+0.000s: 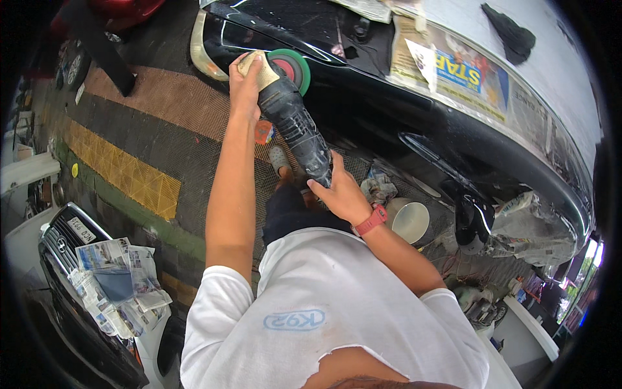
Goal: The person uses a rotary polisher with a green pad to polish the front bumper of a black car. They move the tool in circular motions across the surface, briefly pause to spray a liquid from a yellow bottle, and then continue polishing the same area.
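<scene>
Both my hands are closed round a black power polisher (pixel 293 123), held slanting in front of me. My left hand (pixel 243 91) grips its head, where a tan cover or wrap shows. My right hand (pixel 345 193), with a red watch on the wrist, holds the rear end of the body. A round green-rimmed pad (pixel 302 72) with a reddish centre sticks out from the head beside the glossy black side of a car (pixel 369 107). I cannot tell whether the pad touches the paint.
Newspaper (pixel 405 68) and a dark cloth (pixel 510 34) cover parts of the car. A pale bucket (pixel 411 222) stands on the floor near my right wrist, beside crumpled plastic (pixel 378 188). Behind on the left, another car's front (pixel 71 236) carries newspaper sheets (pixel 146 275).
</scene>
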`<state>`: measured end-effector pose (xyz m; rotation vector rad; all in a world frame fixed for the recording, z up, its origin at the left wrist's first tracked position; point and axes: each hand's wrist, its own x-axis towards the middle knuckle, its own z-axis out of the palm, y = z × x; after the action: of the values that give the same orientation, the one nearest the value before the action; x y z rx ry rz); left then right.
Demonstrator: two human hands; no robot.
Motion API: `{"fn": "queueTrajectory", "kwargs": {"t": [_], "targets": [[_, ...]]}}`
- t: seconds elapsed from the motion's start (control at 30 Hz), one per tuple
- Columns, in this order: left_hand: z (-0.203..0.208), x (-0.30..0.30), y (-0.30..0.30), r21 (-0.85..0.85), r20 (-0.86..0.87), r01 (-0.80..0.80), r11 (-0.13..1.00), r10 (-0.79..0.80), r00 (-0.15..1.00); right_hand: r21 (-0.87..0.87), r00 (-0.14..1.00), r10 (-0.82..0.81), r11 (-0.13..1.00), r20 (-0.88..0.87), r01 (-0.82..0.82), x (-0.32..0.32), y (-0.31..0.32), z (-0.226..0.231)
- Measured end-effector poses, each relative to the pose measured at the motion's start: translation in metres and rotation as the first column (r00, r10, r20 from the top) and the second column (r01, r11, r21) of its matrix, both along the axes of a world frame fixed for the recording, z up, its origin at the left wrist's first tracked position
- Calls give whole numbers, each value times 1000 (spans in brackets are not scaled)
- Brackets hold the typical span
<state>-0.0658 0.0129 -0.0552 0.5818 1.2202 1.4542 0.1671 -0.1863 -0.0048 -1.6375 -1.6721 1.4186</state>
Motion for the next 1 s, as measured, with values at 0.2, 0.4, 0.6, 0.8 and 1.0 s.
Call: {"fn": "queueTrajectory", "kwargs": {"t": [0.2,0.4,0.6,0.8,1.0], "targets": [[-18,-73,43,-22,-27,-11,1000,11,1000,-62,998,25,998,54,-22,-70,51,-19],[-46,-140,100,-15,-108,-54,998,52,993,-81,998,47,996,52,-43,-139,109,-31],[-77,-210,142,-43,-139,-143,989,136,981,-126,988,146,982,41,-140,-192,169,-35],[-81,-214,102,-102,-73,-219,970,213,974,-70,971,205,978,126,-197,-189,164,-51],[-62,-102,12,-95,5,-230,968,232,973,8,965,44,999,259,-47,-93,75,-42]]}}
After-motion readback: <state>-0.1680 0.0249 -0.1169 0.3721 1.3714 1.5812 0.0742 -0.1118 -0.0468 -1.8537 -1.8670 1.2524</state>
